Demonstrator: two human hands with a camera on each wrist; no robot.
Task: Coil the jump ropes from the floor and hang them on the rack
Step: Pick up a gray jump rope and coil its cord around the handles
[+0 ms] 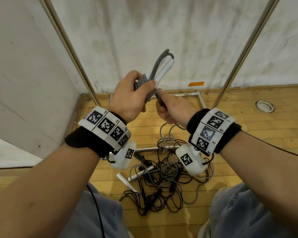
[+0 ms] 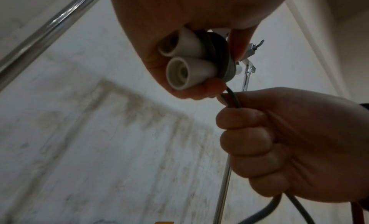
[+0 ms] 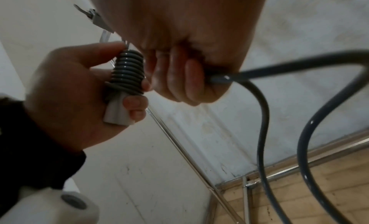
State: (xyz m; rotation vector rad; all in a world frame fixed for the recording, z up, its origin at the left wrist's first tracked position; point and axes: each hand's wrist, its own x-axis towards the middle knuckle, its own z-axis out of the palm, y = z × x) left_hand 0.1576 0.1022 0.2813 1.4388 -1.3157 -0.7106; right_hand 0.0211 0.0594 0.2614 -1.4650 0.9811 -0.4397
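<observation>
My left hand (image 1: 132,95) grips the two white handles (image 1: 164,71) of a grey jump rope held side by side, with the grey cord wound in tight turns (image 3: 127,72) around them. The handle ends (image 2: 179,71) stick out below my fingers in the left wrist view. My right hand (image 1: 169,107) is fisted around the loose grey cord (image 3: 259,110) just beside the coil, and that cord hangs down in loops toward the floor. A tangle of black and grey jump ropes (image 1: 162,182) with white handles (image 1: 139,173) lies on the wooden floor between my knees.
Two slanted metal rack poles (image 1: 72,52) (image 1: 244,54) rise on either side in front of a stained white wall. The rack's base bars (image 1: 187,95) lie on the floor. A hook fitting (image 2: 253,49) shows high on a pole. A round metal floor fitting (image 1: 264,106) sits at right.
</observation>
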